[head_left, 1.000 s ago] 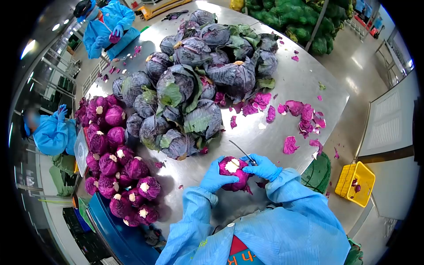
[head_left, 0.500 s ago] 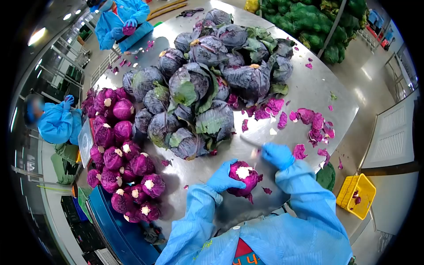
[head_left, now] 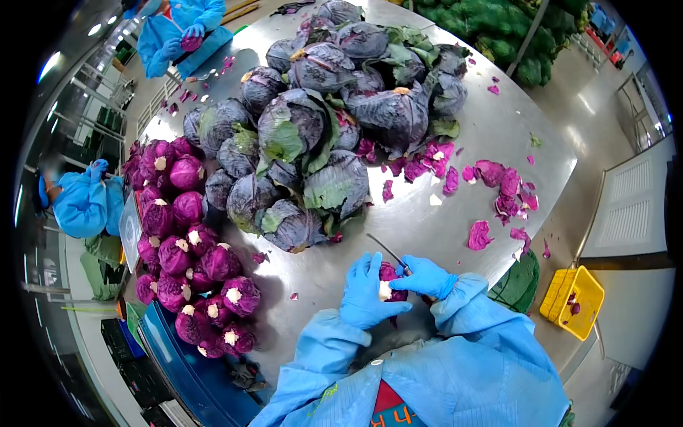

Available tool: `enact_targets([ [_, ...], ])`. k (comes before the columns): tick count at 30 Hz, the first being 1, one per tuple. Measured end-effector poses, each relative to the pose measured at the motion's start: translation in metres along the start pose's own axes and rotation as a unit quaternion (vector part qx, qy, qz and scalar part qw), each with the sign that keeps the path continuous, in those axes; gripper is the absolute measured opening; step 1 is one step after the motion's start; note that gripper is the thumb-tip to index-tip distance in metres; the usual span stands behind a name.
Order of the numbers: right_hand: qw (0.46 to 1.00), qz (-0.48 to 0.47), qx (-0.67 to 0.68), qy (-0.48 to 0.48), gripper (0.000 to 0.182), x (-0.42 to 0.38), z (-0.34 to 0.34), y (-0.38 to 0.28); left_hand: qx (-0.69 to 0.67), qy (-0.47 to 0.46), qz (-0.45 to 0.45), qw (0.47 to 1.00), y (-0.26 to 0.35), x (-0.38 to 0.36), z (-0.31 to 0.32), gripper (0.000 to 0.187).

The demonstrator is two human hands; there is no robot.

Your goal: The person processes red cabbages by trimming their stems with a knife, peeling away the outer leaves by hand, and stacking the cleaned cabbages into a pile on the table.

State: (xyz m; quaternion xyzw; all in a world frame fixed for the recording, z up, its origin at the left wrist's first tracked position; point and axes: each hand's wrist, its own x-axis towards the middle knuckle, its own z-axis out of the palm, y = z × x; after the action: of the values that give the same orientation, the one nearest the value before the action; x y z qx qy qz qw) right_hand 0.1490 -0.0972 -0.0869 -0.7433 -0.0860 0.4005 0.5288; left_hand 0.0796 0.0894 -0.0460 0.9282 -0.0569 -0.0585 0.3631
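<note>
Near the front edge of the metal table, my left hand (head_left: 368, 293), in a blue glove, is wrapped round a peeled purple cabbage (head_left: 388, 274) with a white cut stem. My right hand (head_left: 425, 277), also gloved, holds a knife (head_left: 385, 246) by its handle, its thin blade pointing up and left. The fingers of my right hand touch the right side of this cabbage and partly cover it. Beyond my hands lies a heap of unpeeled dark cabbages (head_left: 292, 128) with green outer leaves.
Peeled cabbages (head_left: 174, 254) are piled left, above a blue bin (head_left: 192, 377). Torn purple leaves (head_left: 509, 188) lie on the table (head_left: 541, 142) at right. A yellow basket (head_left: 578, 299) stands beyond its right edge. Co-workers (head_left: 174, 35) are at the upper left and left (head_left: 85, 203).
My right hand has moved down and left with the knife to the cabbage. My left hand has turned round the cabbage, now mostly covered. The whole view has shifted slightly.
</note>
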Motion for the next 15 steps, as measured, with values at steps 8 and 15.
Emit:
enact_targets([
  [8,0.982,-0.060,-0.168,-0.066,0.045,-0.010,-0.022,-0.028,0.025,-0.032,-0.041,0.998,0.014,0.008,0.004,0.103],
  [15,0.945,-0.163,-0.278,-0.056,0.032,-0.010,-0.021,-0.025,0.017,-0.046,-0.028,0.998,0.005,0.009,0.004,0.104],
])
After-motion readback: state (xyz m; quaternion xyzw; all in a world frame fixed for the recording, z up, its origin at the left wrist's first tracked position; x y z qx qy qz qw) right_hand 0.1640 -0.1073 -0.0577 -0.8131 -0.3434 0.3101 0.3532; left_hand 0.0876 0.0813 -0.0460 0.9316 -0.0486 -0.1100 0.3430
